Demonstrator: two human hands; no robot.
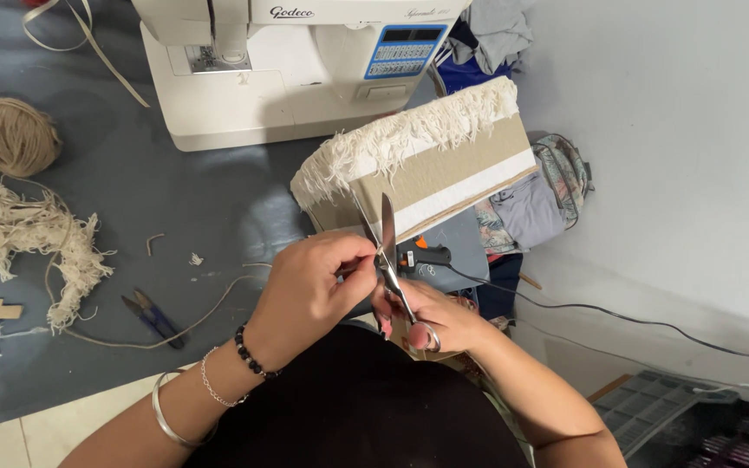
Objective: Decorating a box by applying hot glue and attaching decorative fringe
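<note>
Steel scissors (389, 260), gripped by the right hand (433, 316) with blades parted, point up at the fringed cardboard piece (426, 165) at the bench (175, 199) edge, while the left hand (314, 290) pinches something small beside them, best held taut for a clean snip.

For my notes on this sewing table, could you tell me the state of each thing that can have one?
Scissors: blades open, pointing up.
Right hand: gripping the scissor handles.
Left hand: fingers pinched together beside the blades.
Small snips: lying flat, unused.
Twine ball: wound up.
Fringed cardboard piece: tilted, fringe along its top.
</note>
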